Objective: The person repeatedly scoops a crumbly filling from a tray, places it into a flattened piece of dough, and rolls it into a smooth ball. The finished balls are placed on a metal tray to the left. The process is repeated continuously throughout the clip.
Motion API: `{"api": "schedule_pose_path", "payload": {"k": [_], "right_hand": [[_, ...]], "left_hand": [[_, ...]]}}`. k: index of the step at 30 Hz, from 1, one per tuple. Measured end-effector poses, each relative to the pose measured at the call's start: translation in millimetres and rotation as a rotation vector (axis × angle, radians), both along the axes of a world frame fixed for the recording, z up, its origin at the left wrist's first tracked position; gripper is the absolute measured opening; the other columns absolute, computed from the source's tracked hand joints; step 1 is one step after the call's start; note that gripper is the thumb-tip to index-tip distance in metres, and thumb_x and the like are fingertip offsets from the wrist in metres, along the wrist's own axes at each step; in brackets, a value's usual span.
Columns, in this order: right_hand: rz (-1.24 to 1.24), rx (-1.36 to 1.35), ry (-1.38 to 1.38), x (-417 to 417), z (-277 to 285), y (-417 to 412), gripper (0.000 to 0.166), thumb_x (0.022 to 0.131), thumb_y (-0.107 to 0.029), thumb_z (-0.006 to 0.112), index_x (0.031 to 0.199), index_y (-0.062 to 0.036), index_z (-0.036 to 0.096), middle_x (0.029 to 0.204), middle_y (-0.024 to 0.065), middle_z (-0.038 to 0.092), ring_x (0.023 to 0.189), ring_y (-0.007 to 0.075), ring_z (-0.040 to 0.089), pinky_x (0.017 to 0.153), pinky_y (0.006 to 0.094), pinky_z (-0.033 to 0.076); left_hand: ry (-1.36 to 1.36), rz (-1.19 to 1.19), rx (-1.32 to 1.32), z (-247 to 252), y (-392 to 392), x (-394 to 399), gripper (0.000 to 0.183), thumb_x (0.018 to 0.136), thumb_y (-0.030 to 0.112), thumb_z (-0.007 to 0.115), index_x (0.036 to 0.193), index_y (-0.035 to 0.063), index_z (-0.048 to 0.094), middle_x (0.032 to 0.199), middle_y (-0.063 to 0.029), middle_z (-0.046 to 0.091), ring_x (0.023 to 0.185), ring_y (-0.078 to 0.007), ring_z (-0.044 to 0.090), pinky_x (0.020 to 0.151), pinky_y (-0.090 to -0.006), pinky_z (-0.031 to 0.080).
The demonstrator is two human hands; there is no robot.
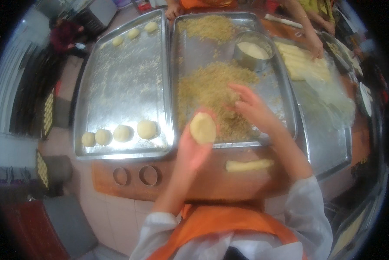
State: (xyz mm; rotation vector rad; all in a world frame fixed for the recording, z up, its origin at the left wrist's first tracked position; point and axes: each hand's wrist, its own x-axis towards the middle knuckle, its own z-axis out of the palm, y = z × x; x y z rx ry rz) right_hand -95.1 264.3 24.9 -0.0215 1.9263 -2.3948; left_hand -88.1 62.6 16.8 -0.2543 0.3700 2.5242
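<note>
A flattened piece of pale dough (203,128) rests in my left hand (194,152), which cups it from below at the front edge of a metal tray (235,144). Crumbly yellow filling (214,81) is heaped in that tray. My right hand (251,105) reaches over the right side of the heap, fingers apart and curved, with crumbs showing between them. Whether any filling lies in its palm is hidden. On the wooden table (194,185) in front of me lies a short dough roll (249,165).
To the left, another tray (123,87) carries several dough balls (146,129). Two ring cutters (148,175) are near the table edge. A round metal container (253,53) holds pale powder. Another person's hand (314,45) touches dough strips (295,61) beside plastic film (331,100).
</note>
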Motion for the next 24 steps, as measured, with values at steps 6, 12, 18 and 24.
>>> {"api": "schedule_pose_path", "payload": {"k": [6,12,18,24], "right_hand": [[-0.053,0.757,0.341,27.9,12.3,-26.4,0.035,0.077,-0.005,0.06,0.111,-0.0042,0.053,0.108,0.0119,0.058,0.097,0.0226,0.057,0.082,0.0306,0.046],[-0.077,0.468,0.265,31.9,11.8,-22.7,0.033,0.077,-0.002,0.058,0.111,-0.0051,0.056,0.117,0.012,0.053,0.103,0.0211,0.054,0.083,0.0293,0.046],[0.098,0.187,0.082,42.8,22.4,-24.5,0.031,0.081,-0.004,0.055,0.112,-0.0022,0.055,0.113,0.0081,0.053,0.101,0.0156,0.053,0.083,0.0266,0.046],[-0.168,0.058,0.059,54.4,27.4,-43.4,0.031,0.08,-0.002,0.057,0.111,-0.0002,0.055,0.112,0.0095,0.054,0.099,0.0153,0.054,0.081,0.0267,0.047]], "left_hand": [[0.542,0.226,-0.873,-7.0,43.0,-8.1,0.035,0.092,0.027,0.042,0.123,0.0112,0.042,0.119,-0.0056,0.05,0.109,-0.0208,0.048,0.096,-0.0349,0.034],[0.414,0.159,-0.696,15.9,51.5,14.3,0.043,0.095,0.033,0.034,0.129,0.0078,0.036,0.127,-0.0081,0.042,0.115,-0.0208,0.043,0.1,-0.0334,0.03],[0.611,-0.011,-0.887,18.1,36.9,-5.9,0.043,0.093,0.03,0.035,0.127,0.0025,0.037,0.126,-0.0116,0.044,0.111,-0.0204,0.046,0.094,-0.0328,0.037],[0.485,0.356,-1.002,25.6,51.2,-2.9,0.043,0.094,0.032,0.031,0.116,-0.0015,0.046,0.115,-0.0103,0.051,0.097,-0.0176,0.053,0.088,-0.0302,0.04]]}}
